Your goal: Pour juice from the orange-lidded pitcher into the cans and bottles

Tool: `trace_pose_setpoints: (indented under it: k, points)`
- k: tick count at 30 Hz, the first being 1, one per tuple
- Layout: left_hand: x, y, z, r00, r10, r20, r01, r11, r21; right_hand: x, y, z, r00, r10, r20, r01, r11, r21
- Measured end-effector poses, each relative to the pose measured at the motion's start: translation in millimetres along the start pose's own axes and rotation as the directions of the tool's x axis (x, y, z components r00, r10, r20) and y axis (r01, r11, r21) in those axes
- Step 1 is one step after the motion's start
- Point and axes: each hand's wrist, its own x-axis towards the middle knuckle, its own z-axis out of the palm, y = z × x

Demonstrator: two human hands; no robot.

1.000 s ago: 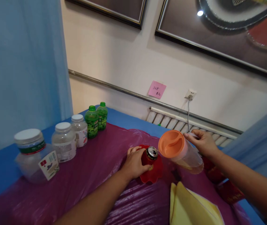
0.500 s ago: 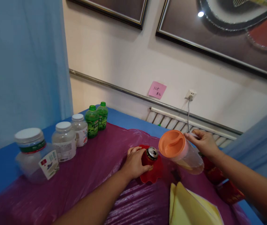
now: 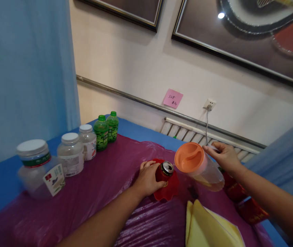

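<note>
My left hand (image 3: 148,179) is wrapped round a red can (image 3: 162,174) with an open top. The can is over a scalloped red dish (image 3: 171,188) on the purple plastic sheet. To its right, my right hand (image 3: 224,156) grips the handle of a clear pitcher (image 3: 209,175) with an orange lid (image 3: 189,157). The pitcher is tilted, its lid end toward the can, with a little liquid low inside. Whether liquid runs from the spout is too small to tell.
Two green bottles (image 3: 101,133) and several clear jars (image 3: 70,156) with white lids line the left. A folded yellow cloth (image 3: 210,226) lies in front. Red cans (image 3: 253,210) stand under my right forearm. A radiator (image 3: 182,132) is behind the table.
</note>
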Motion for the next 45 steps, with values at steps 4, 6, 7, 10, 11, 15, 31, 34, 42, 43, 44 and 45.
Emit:
trace_pose_setpoints:
  k: [4, 6, 7, 10, 11, 15, 31, 34, 42, 43, 44, 45]
  points:
    - [0.0, 0.3, -0.1, 1.0, 0.005, 0.007, -0.005, 1.0, -0.008, 0.4, 1.0, 0.0, 1.0, -0.019, -0.004, 0.019, 1.0, -0.016]
    - [0.0, 0.4, 0.1, 1.0, 0.001, 0.012, -0.001, 1.0, -0.004, 0.6, 1.3, -0.2, 1.0, -0.024, -0.003, 0.024, 0.999, -0.03]
    - [0.0, 0.5, 0.2, 1.0, -0.003, 0.014, 0.003, 1.0, 0.0, 0.6, 1.2, -0.3, 1.0, -0.022, -0.001, 0.022, 0.999, -0.035]
    - [0.1, 0.2, 1.0, 1.0, -0.015, 0.013, 0.015, 1.0, 0.009, 0.7, 0.1, -0.8, 1.0, -0.008, 0.006, 0.008, 0.999, -0.039]
    - [0.2, 0.0, 1.3, 1.0, -0.015, 0.01, 0.015, 1.0, 0.009, 0.7, -0.5, -1.0, 1.0, -0.003, 0.007, 0.003, 0.999, -0.035]
    - [0.4, -0.9, 2.1, 1.0, -0.014, 0.011, 0.014, 1.0, 0.003, 0.6, -2.3, -1.6, 1.0, 0.02, 0.017, -0.019, 1.0, -0.011]
    - [0.1, -0.1, 1.4, 1.0, -0.019, 0.019, 0.02, 1.0, -0.01, 1.5, 0.5, -3.4, 1.0, -0.011, 0.016, 0.011, 1.0, -0.029]
    - [0.0, 0.2, 1.0, 1.0, -0.012, 0.015, 0.012, 1.0, -0.009, 1.7, -1.0, -3.8, 1.0, 0.004, 0.015, -0.003, 1.0, -0.03]
    - [-0.2, 1.6, 0.7, 1.0, -0.015, 0.023, 0.015, 1.0, -0.003, 2.2, 0.3, -3.6, 1.0, 0.011, 0.014, -0.011, 1.0, -0.022]
    - [-0.2, 1.6, 0.8, 1.0, -0.019, 0.024, 0.019, 1.0, 0.0, 2.1, 0.3, -3.6, 1.0, 0.007, 0.015, -0.007, 1.0, -0.021]
    - [-0.2, 1.5, 0.7, 1.0, -0.02, 0.024, 0.019, 1.0, 0.003, 2.1, 0.2, -3.7, 1.0, 0.0, 0.015, 0.0, 1.0, -0.022]
    - [-0.2, 1.3, 0.7, 1.0, -0.018, 0.024, 0.018, 1.0, 0.004, 2.1, 0.1, -3.8, 1.0, -0.008, 0.014, 0.008, 1.0, -0.025]
